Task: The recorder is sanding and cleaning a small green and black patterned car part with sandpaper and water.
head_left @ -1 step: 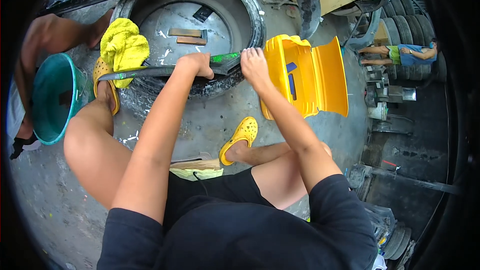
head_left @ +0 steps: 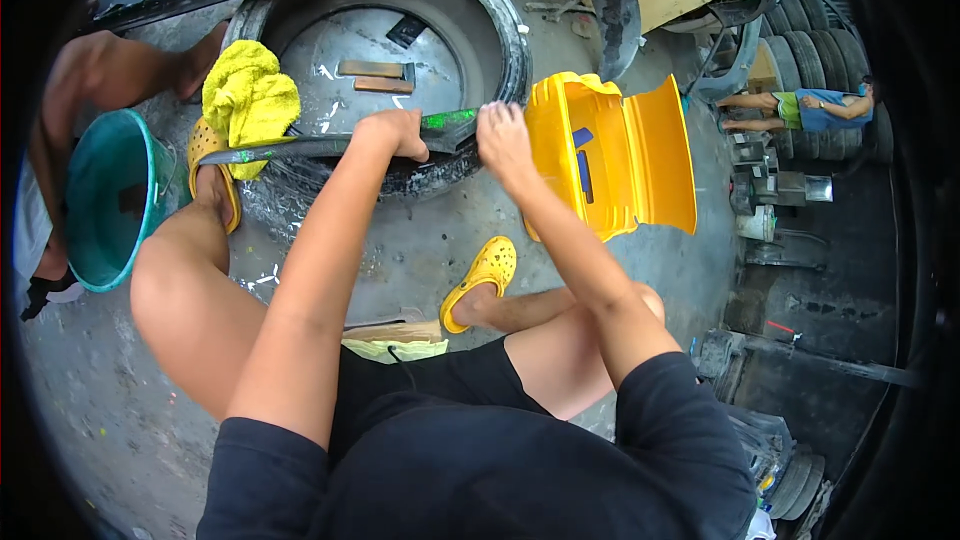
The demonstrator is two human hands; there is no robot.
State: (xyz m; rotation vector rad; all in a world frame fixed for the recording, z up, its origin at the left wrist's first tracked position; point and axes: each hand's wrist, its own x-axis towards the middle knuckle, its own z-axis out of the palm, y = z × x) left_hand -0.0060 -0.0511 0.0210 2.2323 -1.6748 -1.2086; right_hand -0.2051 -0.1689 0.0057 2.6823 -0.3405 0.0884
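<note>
A long, narrow dark strip [head_left: 290, 148] with bright green patches lies across the near side of a big black tyre [head_left: 513, 35]. My left hand [head_left: 395, 133] is closed around the strip's middle, thumb underneath. At its right end, my right hand [head_left: 506, 140] is closed over the edge with fingers curled, hiding that tip. The strip's left end reaches over a yellow cloth [head_left: 250, 100] draped at the tyre's left side. Inside the tyre ring, two brown blocks [head_left: 371, 69] rest on a grey disc.
An open yellow plastic case [head_left: 660, 155] stands right of the tyre. A teal bucket [head_left: 110, 195] is at the left, beside another person's leg [head_left: 120, 80]. Black panels [head_left: 605, 0] lie at the back. Stacked tyres [head_left: 805, 58] and a person [head_left: 830, 108] are at far right.
My right hand has shifted very slightly left at the strip's end, its fingers a little more raised. My left hand keeps its hold.
</note>
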